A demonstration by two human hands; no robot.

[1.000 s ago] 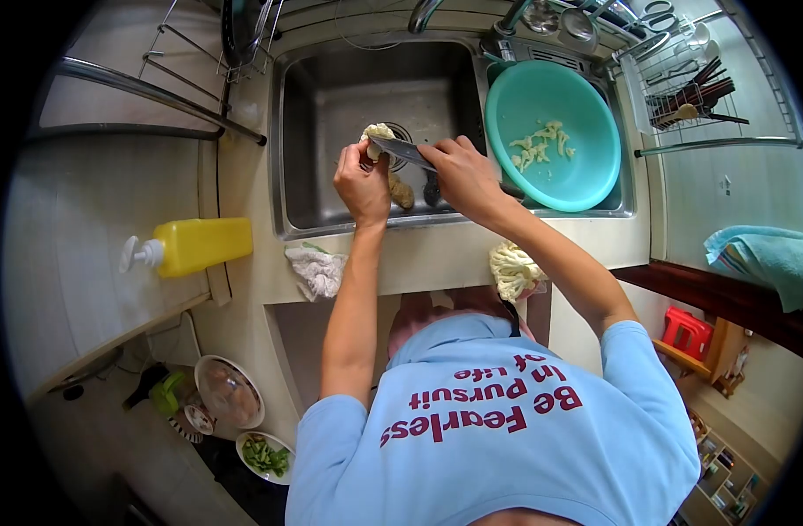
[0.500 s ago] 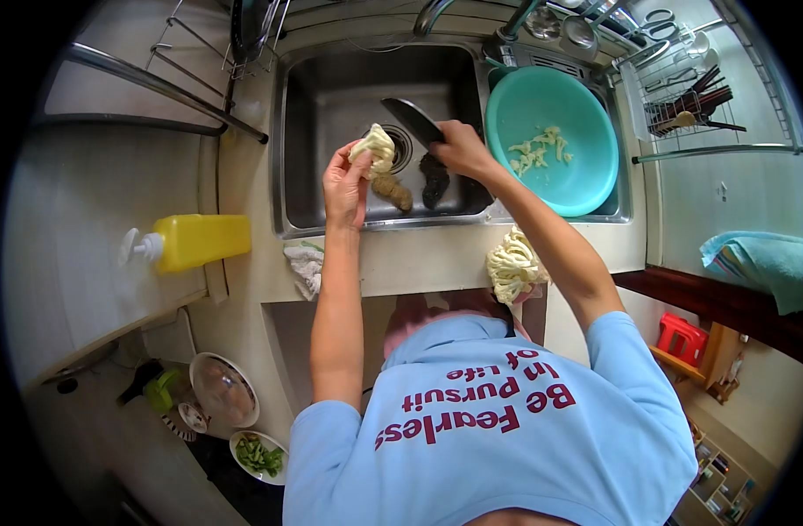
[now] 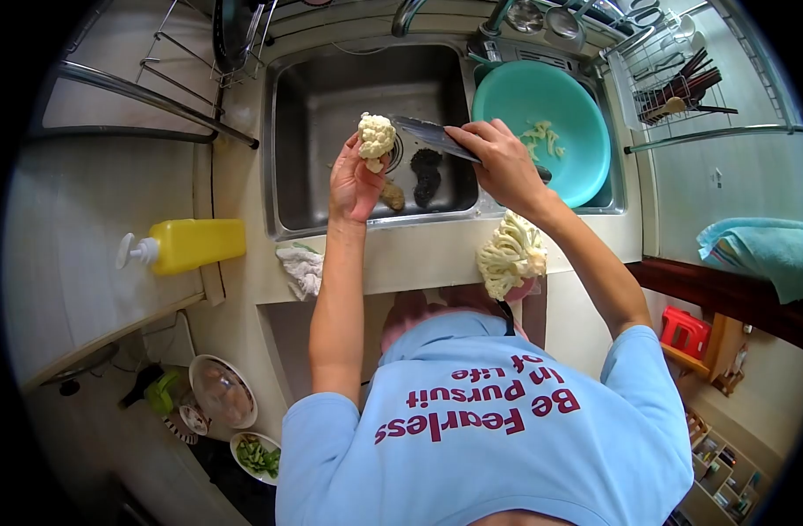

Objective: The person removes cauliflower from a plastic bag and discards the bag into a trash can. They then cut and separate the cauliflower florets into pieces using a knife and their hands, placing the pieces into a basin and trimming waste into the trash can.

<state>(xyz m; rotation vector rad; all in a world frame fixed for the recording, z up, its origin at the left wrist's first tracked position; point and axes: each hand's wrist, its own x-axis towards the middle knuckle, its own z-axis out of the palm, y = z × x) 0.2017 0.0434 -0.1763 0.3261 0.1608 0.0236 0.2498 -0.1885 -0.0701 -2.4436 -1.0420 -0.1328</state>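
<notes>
Over the sink (image 3: 318, 88), my left hand (image 3: 356, 182) grips a small cauliflower piece (image 3: 377, 137), florets facing up. My right hand (image 3: 505, 165) is closed round a kitchen knife (image 3: 435, 136); its blade points left, with the tip close to the cauliflower piece. On the right, a turquoise basin (image 3: 585, 114) holds several small cauliflower bits (image 3: 541, 138), partly hidden by my right hand. A larger cauliflower head (image 3: 512, 256) lies at the counter's front edge, below my right wrist.
A tan scrubber (image 3: 392, 195) and a dark scrubber (image 3: 426, 177) lie in the sink. Left of it are a white cloth (image 3: 301, 270) and a yellow pump bottle (image 3: 195, 245). A faucet (image 3: 405, 16) hangs over the back edge; a utensil rack (image 3: 682, 96) stands right.
The knife first moved off the cauliflower piece, then came back near it, now with my right hand farther right. My left hand has turned the piece so its florets show.
</notes>
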